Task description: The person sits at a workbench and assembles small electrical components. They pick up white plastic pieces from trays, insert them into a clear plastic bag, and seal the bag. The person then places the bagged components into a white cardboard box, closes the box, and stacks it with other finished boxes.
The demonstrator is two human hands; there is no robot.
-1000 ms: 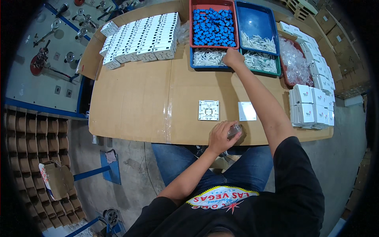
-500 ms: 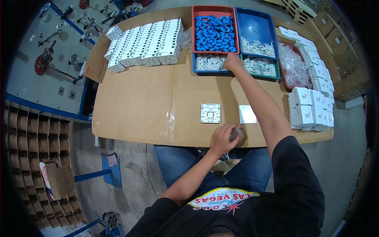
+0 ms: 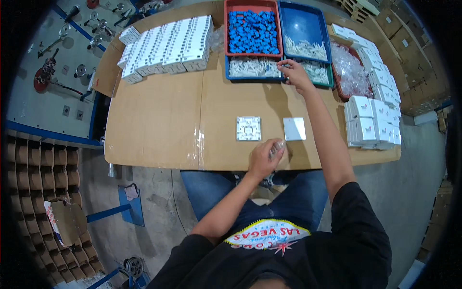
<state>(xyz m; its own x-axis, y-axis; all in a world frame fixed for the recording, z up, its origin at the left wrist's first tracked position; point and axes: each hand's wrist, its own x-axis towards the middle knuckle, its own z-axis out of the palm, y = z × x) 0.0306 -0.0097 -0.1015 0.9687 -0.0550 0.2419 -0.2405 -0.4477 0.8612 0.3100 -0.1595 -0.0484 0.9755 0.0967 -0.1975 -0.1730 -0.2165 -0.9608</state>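
Observation:
My left hand (image 3: 263,160) rests at the table's front edge, its fingers closed round a crumpled clear plastic bag (image 3: 277,148). My right hand (image 3: 295,76) is over the near rim of the lower blue tray (image 3: 255,78), which holds small white plastic pieces. Its fingers are bent together; whatever they pinch is too small to make out. On the cardboard between me and the trays lies a white square mounting frame (image 3: 248,128) with an open, detailed middle. A plain white square plate (image 3: 294,128) lies to its right.
Behind stand a red tray (image 3: 227,29) of blue parts, a blue tray (image 3: 303,24) and a green tray (image 3: 330,77) of white pieces. Clear bags (image 3: 353,70) fill a red bin at right, beside stacked white boxes (image 3: 361,120). More white boxes (image 3: 168,45) stand in rows at far left.
My right hand has lifted out of the lower blue tray and come slightly to the right. The left hand still holds the plastic bag. The whole view has shifted a little.

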